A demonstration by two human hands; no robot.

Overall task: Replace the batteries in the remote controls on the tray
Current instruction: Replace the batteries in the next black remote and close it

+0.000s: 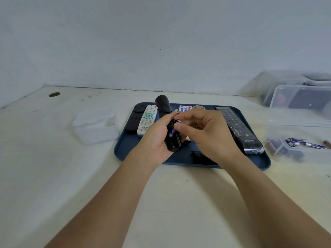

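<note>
Left hand wrapped around a black remote, held tilted above the blue tray with its back facing up and the battery slot open. A purple battery lies in the slot, partly seated. Right hand hovers over the same slot, fingers curled narrow, thumb and forefinger pinched at the upper end of the battery; whether they actually grip it cannot be told.

On the tray, left of the held remote: a white remote with green buttons, and beside it a second black remote. At the tray's far edge, two small light remotes show partly behind the right hand. Along the tray's right side lies a long black remote. A dark flat piece rests near the tray's front edge.

Left of the tray stands a clear plastic box. Right of the tray, a low clear container holds loose batteries. Larger clear bins sit at the far right of the pale table.
</note>
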